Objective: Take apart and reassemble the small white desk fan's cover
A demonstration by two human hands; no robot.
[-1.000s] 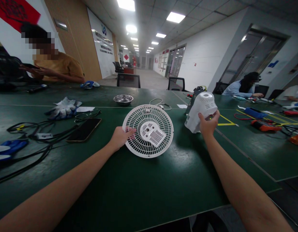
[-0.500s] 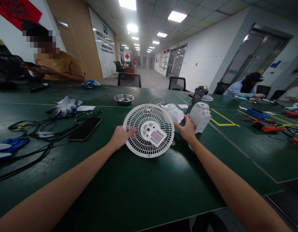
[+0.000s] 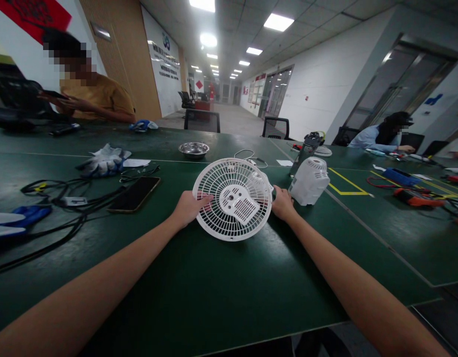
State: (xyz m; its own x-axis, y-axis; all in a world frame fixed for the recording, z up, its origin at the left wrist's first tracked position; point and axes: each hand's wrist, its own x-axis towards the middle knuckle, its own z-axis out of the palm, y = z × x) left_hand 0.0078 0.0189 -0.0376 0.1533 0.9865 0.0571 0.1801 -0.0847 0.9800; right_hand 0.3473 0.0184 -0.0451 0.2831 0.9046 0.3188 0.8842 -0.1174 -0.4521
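Fan grille [image 3: 234,202], shiny green tabletop [image 3: 221,287], ceiling lights [image 3: 278,22]

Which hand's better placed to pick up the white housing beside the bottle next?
Likely the right hand: it's nearer the white housing, though whether it's free can't be told, its fingertips being hidden. The left hand is farther off, gripping the round grille.

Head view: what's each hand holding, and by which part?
Left hand: the white fan grille, by its left rim. Right hand: at the white part behind it; hold hidden, can't tell.
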